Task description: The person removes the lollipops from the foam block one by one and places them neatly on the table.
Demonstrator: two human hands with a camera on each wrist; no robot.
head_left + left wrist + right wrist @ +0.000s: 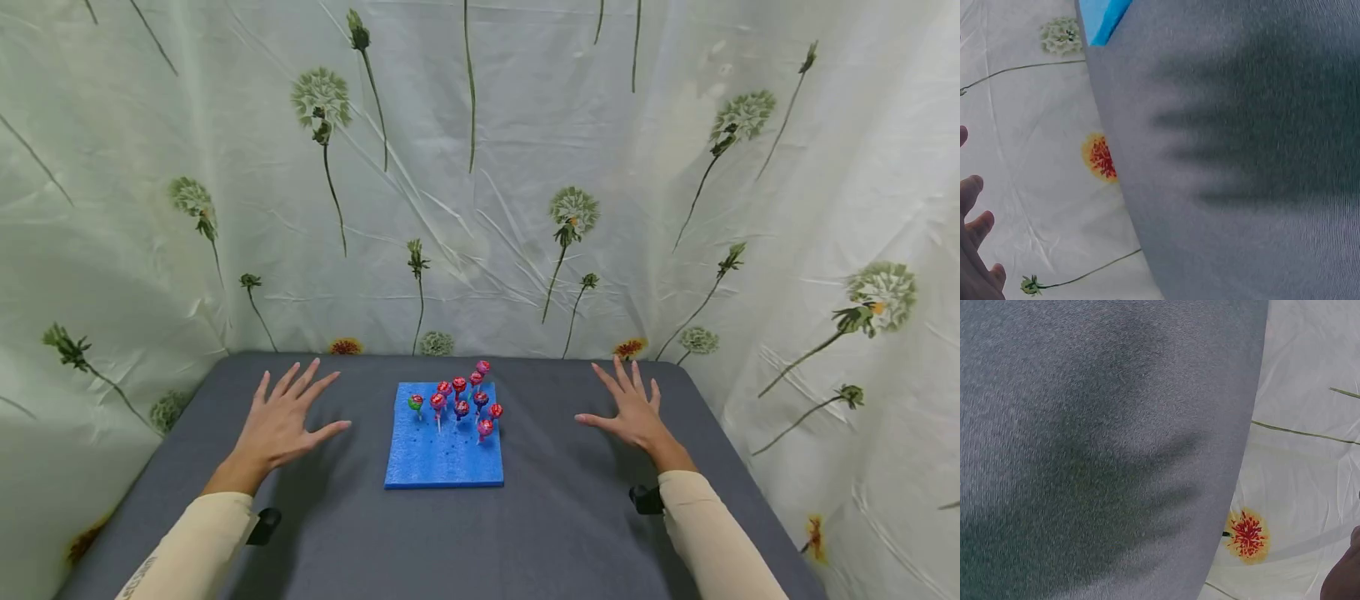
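Both hands hover over the grey table with fingers spread and nothing in them. My left hand (281, 425) is left of a blue foam board (442, 467), apart from it. On the other side, my right hand (632, 410) is held to the right of the board, also apart. Several wrapped lollipops (459, 385) stand by their sticks in the board's back and right part, mostly red and pink, with one green lollipop (416, 402) at the left. Small holes dot the board's front half. In the left wrist view, fingertips (980, 228) show at the left edge.
The grey table (555, 542) has rounded back corners. Behind it and at both sides hangs a pale curtain (510, 275) printed with dandelions. A dark wrist strap piece (264, 527) sits under the left sleeve, another (647, 500) under the right.
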